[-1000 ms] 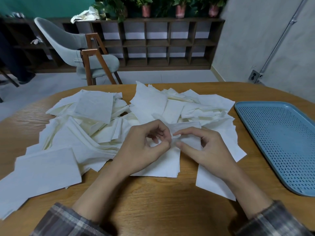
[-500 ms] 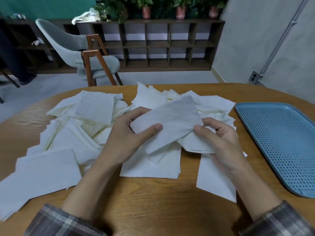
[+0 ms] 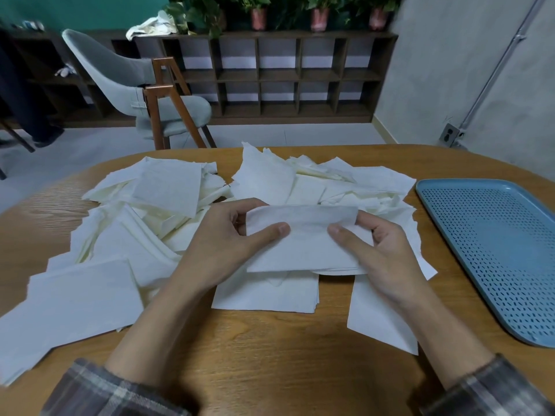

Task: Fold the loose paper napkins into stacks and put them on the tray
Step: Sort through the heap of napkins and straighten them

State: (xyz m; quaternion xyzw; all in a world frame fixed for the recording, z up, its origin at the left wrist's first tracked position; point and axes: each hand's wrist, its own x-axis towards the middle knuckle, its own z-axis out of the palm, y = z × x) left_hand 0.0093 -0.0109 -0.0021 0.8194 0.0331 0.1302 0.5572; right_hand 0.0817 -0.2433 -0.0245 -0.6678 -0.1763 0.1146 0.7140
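Nothing lies on the blue tray [image 3: 492, 253] yet — both the left hand [image 3: 222, 244] and right hand [image 3: 384, 253] pinch one napkin [image 3: 303, 235] mid-fold, the loose pile [image 3: 156, 217] untouched.

The napkin [image 3: 300, 244] at the centre of the frame is white with a faint embossed pattern. The loose napkins [image 3: 168, 190] across the middle and left run from white to pale cream. The tray [image 3: 492, 244] at the right is light blue, dotted with rows of small darker slots. The bench [image 3: 270, 355] is honey-brown wood with visible grain. The sleeves [image 3: 99, 388] in the bottom corners are grey plaid with pale and brownish lines. At upper left, the chair [image 3: 120, 73] is pale grey-green on reddish-brown wooden legs, before a teal wall [image 3: 75, 10]. The shelf [image 3: 270, 76] is dark brown; the plants [image 3: 198, 13] on it are green, in pinkish pots [image 3: 319, 19].
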